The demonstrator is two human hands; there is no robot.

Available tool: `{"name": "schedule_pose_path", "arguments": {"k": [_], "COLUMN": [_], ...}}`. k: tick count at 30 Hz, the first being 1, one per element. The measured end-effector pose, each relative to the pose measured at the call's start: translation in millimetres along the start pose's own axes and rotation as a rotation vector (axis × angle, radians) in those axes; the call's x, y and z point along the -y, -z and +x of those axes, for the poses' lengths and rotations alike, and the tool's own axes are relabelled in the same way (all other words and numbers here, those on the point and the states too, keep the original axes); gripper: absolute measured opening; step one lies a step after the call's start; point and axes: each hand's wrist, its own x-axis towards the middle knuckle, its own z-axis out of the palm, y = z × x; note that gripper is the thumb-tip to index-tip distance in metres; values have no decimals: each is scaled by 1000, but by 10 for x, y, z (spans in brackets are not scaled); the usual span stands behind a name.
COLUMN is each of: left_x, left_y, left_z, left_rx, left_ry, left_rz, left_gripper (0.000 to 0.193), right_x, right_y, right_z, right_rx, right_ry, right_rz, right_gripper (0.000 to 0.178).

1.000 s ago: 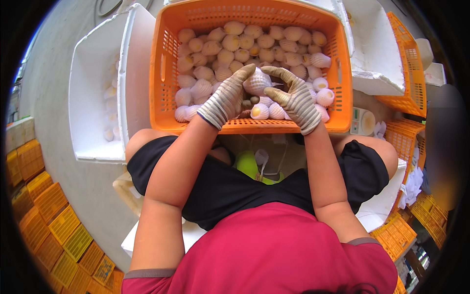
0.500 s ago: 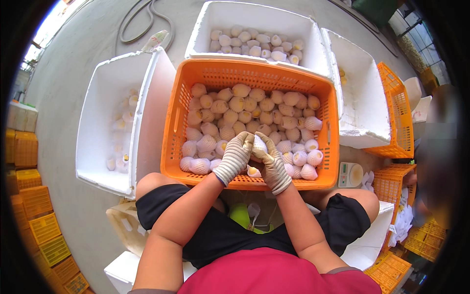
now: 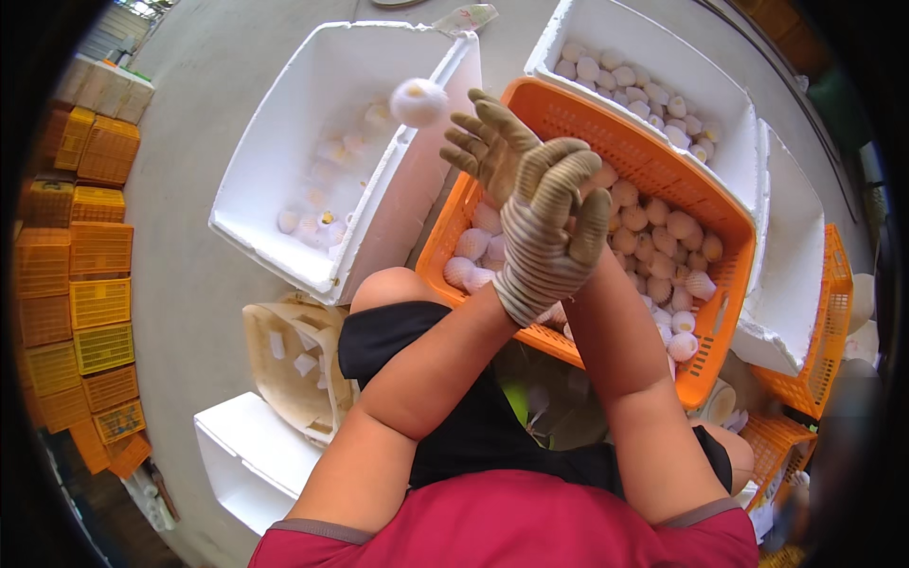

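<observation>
A round fruit in a white foam net (image 3: 418, 102), blurred by motion, is in the air over the right edge of the left white foam box (image 3: 331, 284). My right hand (image 3: 494, 144), in a tan work glove, reaches out just right of it, open with fingers spread. In front of the right wrist, my left hand (image 3: 552, 227) in a striped glove is raised, thumb apart from its bent fingers, nothing seen in it. Both hands are above the orange crate (image 3: 696, 383), which holds many netted fruits (image 3: 658, 232); the arms hide part of them.
More netted fruits lie inside the left box and in a far white foam box (image 3: 559, 24). Another foam box (image 3: 791, 237) stands to the right. A beige tub (image 3: 284, 369) sits by my left knee. Orange and yellow crates (image 3: 99, 303) are stacked along the left.
My hands have parted from the netted fruit they held over the crate and moved up and left, the right arm crossing behind the left. The fruit is loose. The view has turned left.
</observation>
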Motion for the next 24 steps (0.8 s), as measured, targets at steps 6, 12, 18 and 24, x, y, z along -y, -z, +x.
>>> {"name": "schedule_pose_path", "arguments": {"k": [6, 12, 18, 24], "left_x": [460, 329, 332, 537], "left_y": [193, 167, -106, -10], "left_z": [123, 110, 63, -212], "left_rx": [-412, -244, -117, 154], "left_ry": [1504, 1438, 1529, 1421], "left_rz": [-761, -704, -702, -437], "left_gripper": [20, 20, 22, 17], "right_x": [87, -371, -1069, -154], "right_y": [1149, 1700, 3084, 1789], "right_z": [-177, -1081, -1231, -1448], "right_rx": [-346, -288, -460, -482], "right_ry": [-8, -490, -243, -325], "right_rz": [-990, -1732, -1450, -495], "right_gripper": [32, 55, 54, 50]}}
